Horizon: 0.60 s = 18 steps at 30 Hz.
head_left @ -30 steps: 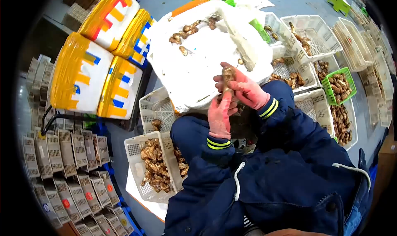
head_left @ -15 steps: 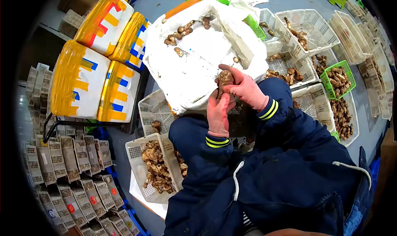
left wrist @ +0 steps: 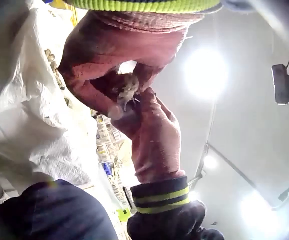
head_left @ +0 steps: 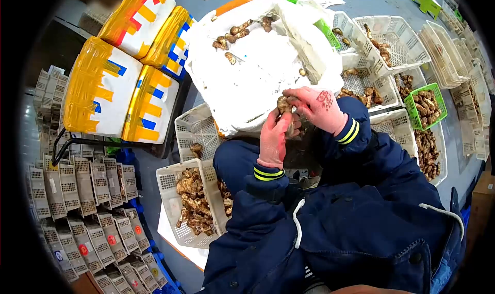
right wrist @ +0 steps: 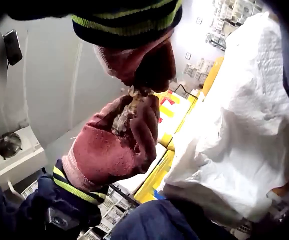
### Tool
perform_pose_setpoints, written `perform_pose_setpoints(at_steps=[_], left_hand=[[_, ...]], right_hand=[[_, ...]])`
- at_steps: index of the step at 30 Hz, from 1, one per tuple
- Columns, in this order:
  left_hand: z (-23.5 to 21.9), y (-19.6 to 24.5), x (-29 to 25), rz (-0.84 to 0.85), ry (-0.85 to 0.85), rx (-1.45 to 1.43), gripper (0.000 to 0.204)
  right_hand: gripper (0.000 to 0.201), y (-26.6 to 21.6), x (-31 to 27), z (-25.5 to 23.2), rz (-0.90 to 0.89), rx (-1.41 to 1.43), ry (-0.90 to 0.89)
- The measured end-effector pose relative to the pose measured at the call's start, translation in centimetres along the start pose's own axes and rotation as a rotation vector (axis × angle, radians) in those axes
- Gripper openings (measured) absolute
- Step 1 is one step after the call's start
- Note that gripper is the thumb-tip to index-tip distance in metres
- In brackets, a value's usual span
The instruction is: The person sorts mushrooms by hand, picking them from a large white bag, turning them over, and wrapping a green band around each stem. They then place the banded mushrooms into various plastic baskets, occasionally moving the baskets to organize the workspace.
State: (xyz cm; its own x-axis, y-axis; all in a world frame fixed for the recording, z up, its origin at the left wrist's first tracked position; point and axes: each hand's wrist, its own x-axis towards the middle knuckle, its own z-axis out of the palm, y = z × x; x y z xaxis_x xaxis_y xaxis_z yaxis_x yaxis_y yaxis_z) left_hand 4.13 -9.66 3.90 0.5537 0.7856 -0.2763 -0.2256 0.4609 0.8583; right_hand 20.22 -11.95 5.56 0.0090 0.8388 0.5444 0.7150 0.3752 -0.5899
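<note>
Both hands wear pink gloves and meet at one brown, soil-flecked mushroom (head_left: pixel 283 104), just in front of the white-lined box (head_left: pixel 227 113). My left hand (head_left: pixel 273 140) grips the mushroom from below, its fingers curled round it in the right wrist view, where the mushroom (right wrist: pixel 126 118) shows pale and ragged. From the other side my right hand (head_left: pixel 320 109) pinches its end, back of the glove turned up. Much of the mushroom is hidden by the gloves. Several mushrooms (head_left: pixel 234 34) lie on the box's white lining.
White crates holding mushrooms stand at left (head_left: pixel 167 191) and at right (head_left: pixel 407 51), with a green basket (head_left: pixel 432 119) of mushrooms among them. Taped foam boxes (head_left: pixel 105 90) are stacked at left. Many more crates (head_left: pixel 82 185) stand in rows behind.
The mushroom stood upright with its length showing; now the gloves cover most of it. My right hand has turned over, its back facing up, with its fingers closed in on the mushroom's end.
</note>
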Motion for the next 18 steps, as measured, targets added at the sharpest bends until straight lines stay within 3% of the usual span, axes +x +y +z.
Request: perform_pose_setpoints(at_steps=[3,4,6,8,13,18], left_hand=[[-0.3,-0.3,0.0,-0.002,-0.020,-0.005,0.040],[-0.4,-0.4,0.0,0.011,-0.025,-0.031,0.039],[-0.6,-0.3,0.1,0.030,-0.032,-0.090,0.039],[-0.7,0.0,0.1,0.108,-0.012,-0.030,0.038],[-0.9,-0.4,0.4,0.179,0.058,0.073,0.036],[-0.5,-0.5,0.5,0.386,0.210,0.239,0.036]], right_hand=[[0.021,0.2,0.2,-0.3,0.283,0.143,-0.059],[0.021,0.2,0.3,-0.4,0.284,0.144,-0.059],[0.019,0.3,0.6,-0.7,0.556,0.505,0.057],[0.017,0.8,0.6,-0.7,0.542,0.657,0.147],[0.024,1.2,0.0,-0.9,0.600,0.862,0.045],[0.027,0.7,-0.3,-0.8,0.610,0.901,-0.027]])
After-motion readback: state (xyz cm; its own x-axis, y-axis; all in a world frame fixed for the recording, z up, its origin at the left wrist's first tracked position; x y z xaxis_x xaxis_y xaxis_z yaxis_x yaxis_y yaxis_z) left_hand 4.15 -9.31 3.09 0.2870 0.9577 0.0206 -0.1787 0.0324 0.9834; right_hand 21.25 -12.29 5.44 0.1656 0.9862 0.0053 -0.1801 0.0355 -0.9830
